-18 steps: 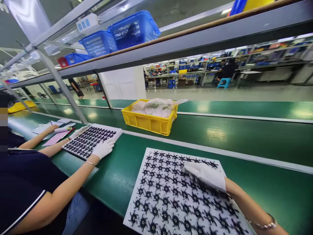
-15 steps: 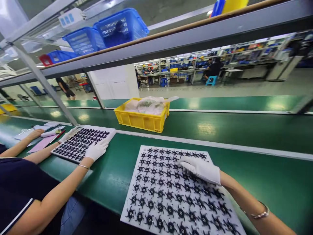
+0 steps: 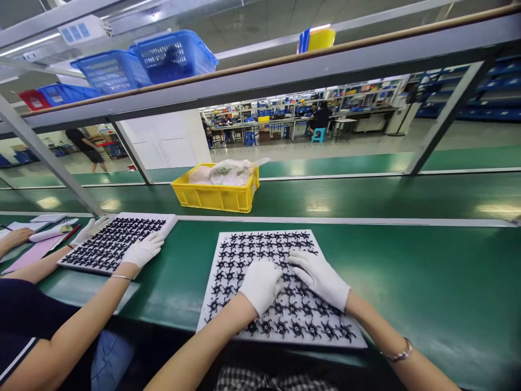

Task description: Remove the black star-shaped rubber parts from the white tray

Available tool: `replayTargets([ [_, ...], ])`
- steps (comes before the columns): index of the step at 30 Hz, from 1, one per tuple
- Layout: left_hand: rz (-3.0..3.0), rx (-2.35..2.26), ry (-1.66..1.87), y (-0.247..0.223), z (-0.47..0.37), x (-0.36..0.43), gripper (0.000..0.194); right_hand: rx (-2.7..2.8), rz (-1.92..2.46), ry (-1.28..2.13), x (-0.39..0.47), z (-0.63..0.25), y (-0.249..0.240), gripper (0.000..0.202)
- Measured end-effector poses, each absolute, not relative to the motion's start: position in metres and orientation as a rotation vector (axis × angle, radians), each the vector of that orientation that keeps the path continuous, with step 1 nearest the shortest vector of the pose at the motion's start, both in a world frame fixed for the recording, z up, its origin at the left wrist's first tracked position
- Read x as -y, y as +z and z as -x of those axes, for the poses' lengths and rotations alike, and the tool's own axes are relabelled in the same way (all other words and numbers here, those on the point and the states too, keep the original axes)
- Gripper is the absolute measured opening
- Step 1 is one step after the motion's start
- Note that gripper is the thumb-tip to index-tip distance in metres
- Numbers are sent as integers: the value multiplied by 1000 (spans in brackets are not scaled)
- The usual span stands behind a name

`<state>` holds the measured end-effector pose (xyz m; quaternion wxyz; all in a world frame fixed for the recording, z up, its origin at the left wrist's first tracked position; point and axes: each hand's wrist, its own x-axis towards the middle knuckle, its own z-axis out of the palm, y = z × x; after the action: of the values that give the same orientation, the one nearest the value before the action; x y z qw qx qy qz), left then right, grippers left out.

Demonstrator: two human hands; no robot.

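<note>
The white board [image 3: 360, 339] of black rotors [image 3: 280, 327] is being supported by the desk [image 3: 407, 282]; its stiff-looking edges are being judged safer holds than the fragile rotors; the left hand [image 3: 259, 285] is being held curled, grip unclear; the right hand's fingers [image 3: 300, 259], loosely open.

Before us on the tabletop [image 3: 415, 282] lies a board [image 3: 352, 339] with parts [image 3: 280, 327] in rows on it; our left hand [image 3: 262, 285] and right hand [image 3: 319, 277] are over its middle. To our left, well apart from it, lies a second board [image 3: 171, 219], between a co-worker's two hands [image 3: 142, 250], with papers [image 3: 35, 256] further left. Behind both boards, across a strip [image 3: 345, 221], a crate [image 3: 220, 199] stands on the rear surface [image 3: 386, 195] and holds a bag [image 3: 232, 174]. Above runs a shelf [image 3: 260, 76], with two baskets [image 3: 175, 54] side by side at its left.
</note>
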<state>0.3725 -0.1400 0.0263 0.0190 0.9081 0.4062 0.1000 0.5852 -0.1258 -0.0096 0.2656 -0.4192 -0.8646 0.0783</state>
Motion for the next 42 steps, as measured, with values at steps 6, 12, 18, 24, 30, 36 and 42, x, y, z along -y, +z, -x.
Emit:
replayTargets([
  [6,-2889,-1318,133,42,-371,130,17,2316,1089,158,126,-585,-9,31],
  [12,-2953,-1293,10,43,-387,126,16,2321,1063,169,125,-585,-8,28],
  [18,-3007,-1200,149,32,-392,122,19,2310,1074,237,122,-585,-10,29],
  [24,-2993,-1076,367,32,-379,119,14,2276,1073,358,123,-586,-4,30],
  [30,-2711,-1205,832,62,-363,111,15,2081,1159,568,122,-590,17,39],
  [36,-2204,-1286,1307,84,-348,121,8,2073,1070,830,121,-564,71,48],
  [42,-1781,-1305,1407,60,-336,154,10,2137,1061,848,131,-526,80,45],
])
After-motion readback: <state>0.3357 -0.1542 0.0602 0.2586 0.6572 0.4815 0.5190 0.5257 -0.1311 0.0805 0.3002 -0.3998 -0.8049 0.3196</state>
